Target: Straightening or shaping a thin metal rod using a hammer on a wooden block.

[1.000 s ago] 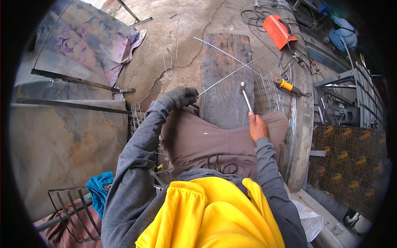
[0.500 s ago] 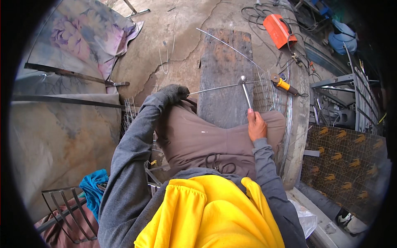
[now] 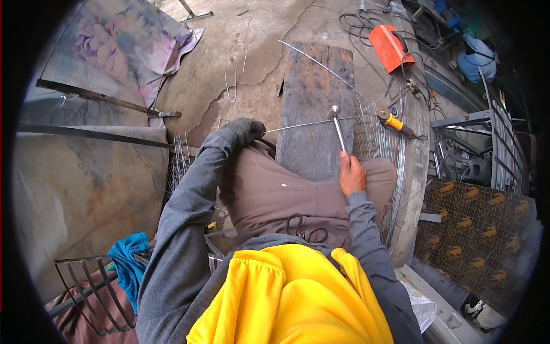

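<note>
My left hand, in a dark grey glove, is closed on one end of a thin metal rod. The rod runs to the right across a worn wooden plank. In my bare right hand is a hammer, held by its shiny metal handle. Its rounded head lies over the rod above the plank; whether they touch I cannot tell. A second rod lies slantwise over the plank's far part.
Right of the plank are wire mesh and a yellow angle grinder. Beyond sits an orange machine with coiled cables. A bent wire lies on the concrete. Flowered sheeting covers the left side; a metal rack stands right.
The hammer head has shifted slightly left along the rod, and my right hand moved a little left with it. The whole view has shifted slightly. My left hand keeps its hold.
</note>
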`<state>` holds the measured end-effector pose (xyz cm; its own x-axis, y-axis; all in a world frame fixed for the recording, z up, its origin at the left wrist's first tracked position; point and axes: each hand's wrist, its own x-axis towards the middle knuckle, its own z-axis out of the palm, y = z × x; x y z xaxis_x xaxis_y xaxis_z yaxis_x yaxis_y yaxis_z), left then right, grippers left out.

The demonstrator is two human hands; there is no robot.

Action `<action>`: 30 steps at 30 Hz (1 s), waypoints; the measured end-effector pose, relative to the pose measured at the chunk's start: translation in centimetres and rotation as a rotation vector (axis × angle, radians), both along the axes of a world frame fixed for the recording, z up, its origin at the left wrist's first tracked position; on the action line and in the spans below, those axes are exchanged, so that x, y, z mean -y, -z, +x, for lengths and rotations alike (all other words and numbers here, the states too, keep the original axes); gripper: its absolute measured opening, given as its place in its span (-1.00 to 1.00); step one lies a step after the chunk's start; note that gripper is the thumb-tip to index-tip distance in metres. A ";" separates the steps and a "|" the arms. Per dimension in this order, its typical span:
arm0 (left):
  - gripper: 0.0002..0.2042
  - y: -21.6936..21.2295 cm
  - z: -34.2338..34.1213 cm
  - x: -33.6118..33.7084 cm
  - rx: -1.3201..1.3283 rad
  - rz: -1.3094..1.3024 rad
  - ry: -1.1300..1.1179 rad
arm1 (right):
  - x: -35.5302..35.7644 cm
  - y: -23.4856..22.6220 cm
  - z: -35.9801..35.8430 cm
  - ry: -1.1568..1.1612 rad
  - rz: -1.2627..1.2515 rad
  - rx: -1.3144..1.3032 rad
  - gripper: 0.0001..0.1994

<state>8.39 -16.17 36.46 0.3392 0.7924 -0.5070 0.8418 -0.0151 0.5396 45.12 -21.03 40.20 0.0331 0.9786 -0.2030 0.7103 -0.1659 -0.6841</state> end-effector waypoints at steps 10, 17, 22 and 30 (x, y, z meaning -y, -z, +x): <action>-0.75 -0.3 0.1 0.1 -0.020 -0.005 -0.006 | -1.1 0.8 -0.9 -0.048 -0.069 0.176 -0.43; -0.75 -1.0 -0.2 0.1 0.116 -0.063 -0.180 | 0.2 1.0 -0.1 0.065 -0.011 0.009 -0.43; -0.77 1.0 -1.2 0.1 0.160 0.000 -0.175 | 0.1 1.1 -0.2 0.071 0.031 0.028 -0.45; -0.79 1.8 -1.3 0.0 0.225 -0.015 -0.212 | -1.2 0.5 -1.0 0.044 0.097 -0.005 -0.46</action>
